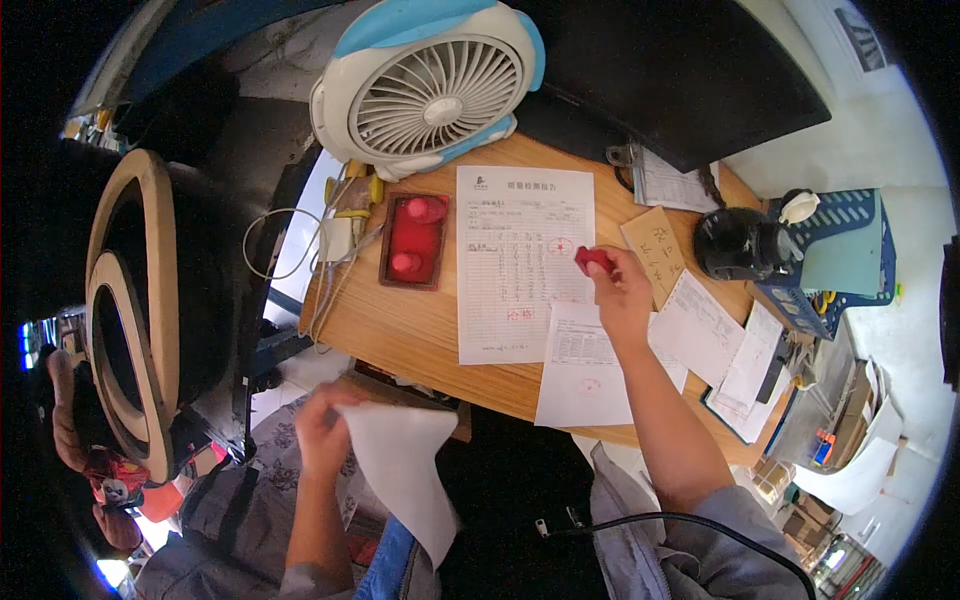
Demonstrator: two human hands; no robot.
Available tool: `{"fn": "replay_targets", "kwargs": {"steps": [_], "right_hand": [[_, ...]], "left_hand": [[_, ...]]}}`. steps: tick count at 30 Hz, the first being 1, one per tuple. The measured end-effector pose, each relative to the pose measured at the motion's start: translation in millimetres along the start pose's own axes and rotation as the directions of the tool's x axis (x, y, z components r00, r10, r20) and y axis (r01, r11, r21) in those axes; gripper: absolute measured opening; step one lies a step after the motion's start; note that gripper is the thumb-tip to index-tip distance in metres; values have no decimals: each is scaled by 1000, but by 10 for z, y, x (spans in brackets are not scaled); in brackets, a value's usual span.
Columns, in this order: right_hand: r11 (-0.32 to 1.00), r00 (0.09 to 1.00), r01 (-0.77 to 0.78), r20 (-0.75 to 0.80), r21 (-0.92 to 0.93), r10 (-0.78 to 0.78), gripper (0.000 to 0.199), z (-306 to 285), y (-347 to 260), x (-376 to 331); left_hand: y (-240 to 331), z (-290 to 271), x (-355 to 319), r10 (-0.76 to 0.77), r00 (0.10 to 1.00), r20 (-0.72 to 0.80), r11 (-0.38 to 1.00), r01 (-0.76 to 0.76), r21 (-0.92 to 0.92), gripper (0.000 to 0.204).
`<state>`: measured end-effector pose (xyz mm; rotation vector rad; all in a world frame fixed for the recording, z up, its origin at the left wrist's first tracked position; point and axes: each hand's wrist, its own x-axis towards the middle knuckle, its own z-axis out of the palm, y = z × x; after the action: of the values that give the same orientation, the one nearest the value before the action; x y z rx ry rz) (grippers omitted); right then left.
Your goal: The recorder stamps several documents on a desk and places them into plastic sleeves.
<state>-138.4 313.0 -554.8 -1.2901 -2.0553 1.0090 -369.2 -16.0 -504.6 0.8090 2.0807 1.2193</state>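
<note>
My right hand (625,290) is closed around a small red stamp (594,260), held over the right edge of a printed form (490,300). A round red mark and a boxed red mark show on that form. A second printed sheet (570,395) with a red mark lies below it, partly under the form's lower right. My left hand (325,425) pinches a white sheet of paper (395,440) that hangs over my lap, off the table's front edge. Left of the form sits a red ink pad box (417,282), holding two more red stamps (425,209).
A white and blue fan (442,110) stands at the back left of the wooden table (420,335), near a power strip (350,210). Behind is a dark monitor (690,80). At right are papers (700,325), a brown envelope (650,245), a black jar (738,243) and a blue basket (860,290).
</note>
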Motion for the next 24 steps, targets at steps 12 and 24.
{"fn": "replay_targets", "kwargs": {"steps": [12, 24], "right_hand": [[879, 961, -160, -134, 449, 243, 26, -780, -350, -88], [743, 995, -44, -36, 668, 92, 29, -801, -1094, -169]], "left_hand": [[-266, 2053, 788, 347, 902, -257, 511, 49, 858, 32], [-36, 1934, 1154, 177, 959, 223, 759, -277, 589, 43]]}}
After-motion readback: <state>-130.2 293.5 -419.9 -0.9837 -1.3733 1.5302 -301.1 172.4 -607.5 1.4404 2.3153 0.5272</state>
